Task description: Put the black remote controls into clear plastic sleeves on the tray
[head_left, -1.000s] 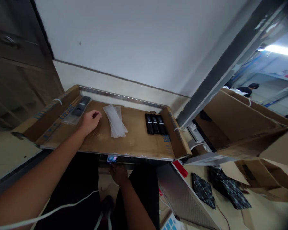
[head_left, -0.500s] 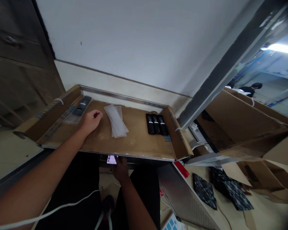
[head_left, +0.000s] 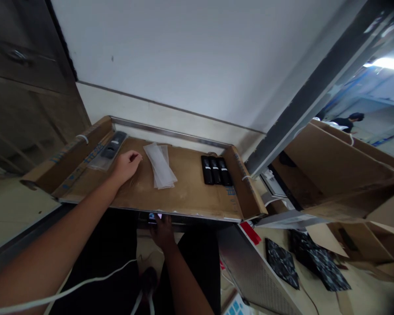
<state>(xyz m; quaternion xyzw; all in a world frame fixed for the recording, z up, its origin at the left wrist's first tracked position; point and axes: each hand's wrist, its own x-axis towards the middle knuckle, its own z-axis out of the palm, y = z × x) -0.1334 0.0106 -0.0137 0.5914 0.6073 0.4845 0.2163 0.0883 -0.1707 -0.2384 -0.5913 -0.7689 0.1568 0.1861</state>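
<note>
Brown cardboard (head_left: 200, 202) is lining the bench (head_left: 170, 133) in front of us, and a pale wall (head_left: 177, 57) is rising behind it. At the far left, a dark metal surface (head_left: 6, 30) with a handle is standing beyond the bench. Down at the lower left, a white cord (head_left: 95, 278) is crossing over our dark trousers (head_left: 98, 253). Beside the cardboard's raised left side, a black oblong device (head_left: 111, 148) with a white label is lying in a clear bag (head_left: 100, 163), slanting away from us. Just to its right, our left hand (head_left: 127, 165) is resting over the cardboard; its fingers are curling inward, and we cannot tell whether they are pressing together or holding something small. Near the middle, several translucent sleeves (head_left: 160, 168) are lying in a loosely fanned stack, apart from that hand. Below them, under the bench's front edge, a phone (head_left: 151, 221) is showing a small lit screen, and our right hand (head_left: 163, 232) is meeting it, a finger overlapping the screen; we cannot tell whether this hand is gripping it. Farther right, three black devices (head_left: 216, 171) with white labels are lying side by side near the raised right side. Beyond a grey post (head_left: 293, 103), a big open carton (head_left: 341, 164) is standing, with a person (head_left: 346, 122) showing behind it.
</note>
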